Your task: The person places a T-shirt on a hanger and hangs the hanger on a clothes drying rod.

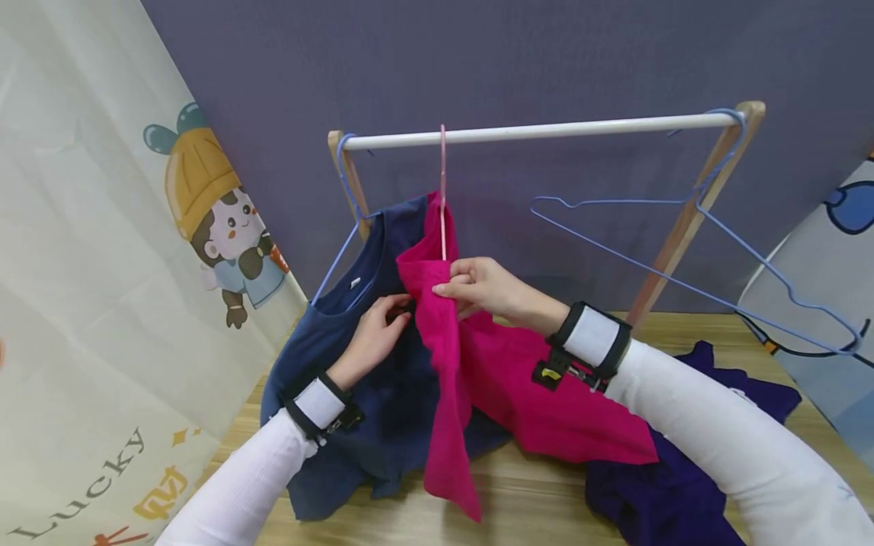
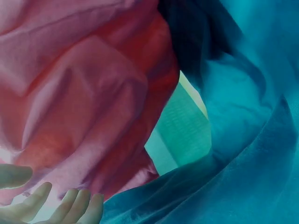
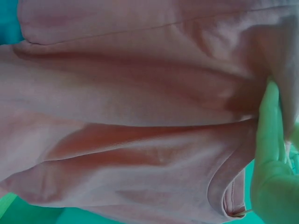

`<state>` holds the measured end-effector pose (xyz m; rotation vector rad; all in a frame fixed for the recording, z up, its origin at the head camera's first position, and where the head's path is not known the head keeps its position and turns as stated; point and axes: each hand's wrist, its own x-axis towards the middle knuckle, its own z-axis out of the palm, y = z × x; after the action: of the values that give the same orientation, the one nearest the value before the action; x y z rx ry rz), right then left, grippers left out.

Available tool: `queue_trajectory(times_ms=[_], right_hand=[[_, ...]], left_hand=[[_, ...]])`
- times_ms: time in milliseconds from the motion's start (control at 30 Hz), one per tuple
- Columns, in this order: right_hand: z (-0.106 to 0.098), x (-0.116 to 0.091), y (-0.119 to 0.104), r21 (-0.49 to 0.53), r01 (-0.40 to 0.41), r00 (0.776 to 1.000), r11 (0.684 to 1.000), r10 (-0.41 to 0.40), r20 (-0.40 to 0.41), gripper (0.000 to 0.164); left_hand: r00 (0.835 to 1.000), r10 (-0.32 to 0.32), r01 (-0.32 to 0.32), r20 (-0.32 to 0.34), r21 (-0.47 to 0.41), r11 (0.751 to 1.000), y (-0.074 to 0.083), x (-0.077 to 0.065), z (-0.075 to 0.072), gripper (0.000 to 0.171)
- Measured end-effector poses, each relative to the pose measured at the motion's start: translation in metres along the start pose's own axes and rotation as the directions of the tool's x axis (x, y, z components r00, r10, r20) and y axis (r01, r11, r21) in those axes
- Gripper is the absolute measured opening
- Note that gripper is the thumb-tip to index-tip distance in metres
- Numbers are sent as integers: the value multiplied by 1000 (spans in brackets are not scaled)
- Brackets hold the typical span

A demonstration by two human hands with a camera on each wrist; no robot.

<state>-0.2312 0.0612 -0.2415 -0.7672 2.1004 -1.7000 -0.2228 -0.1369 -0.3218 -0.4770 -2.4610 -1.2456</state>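
A bright pink garment (image 1: 447,334) hangs from a pink hanger (image 1: 443,182) on the rack, its lower part spreading right over the table. My right hand (image 1: 488,288) pinches its upper edge between thumb and fingers, just below the hanger's arm. Close to the garment's left side is my left hand (image 1: 375,334), in front of a dark blue top (image 1: 369,379) on a blue hanger (image 1: 337,265). In the left wrist view, loosely bent fingers (image 2: 70,205) lie by the pink cloth, thumb apart; whether they touch it I cannot tell.
The rack's white rail (image 1: 546,130) runs between wooden posts. At its right end hangs a bare blue hanger (image 1: 614,258). A dark purple garment (image 1: 655,493) lies on the wooden table (image 1: 526,500), partly under the pink cloth and my right arm. A grey panel (image 1: 546,61) stands behind.
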Motion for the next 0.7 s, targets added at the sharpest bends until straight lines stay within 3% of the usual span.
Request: queue_trajectory(times_ms=[333,533,700], right_hand=[[-2,-9,4,-66,-26,999,997,23,-47,25],[-8,-21,7,-29,-61,998,998,60,-22,34],[-19,-39,8,-17,-54,998,998,55,26,40]], left_hand=[[996,-52,42,-78,-125,991,10,-3,0,27],[977,-116,50,-176,-340,939,22,-3,-3,26],[977,-122,38,-176,-418,907,37,-5,-4,24]])
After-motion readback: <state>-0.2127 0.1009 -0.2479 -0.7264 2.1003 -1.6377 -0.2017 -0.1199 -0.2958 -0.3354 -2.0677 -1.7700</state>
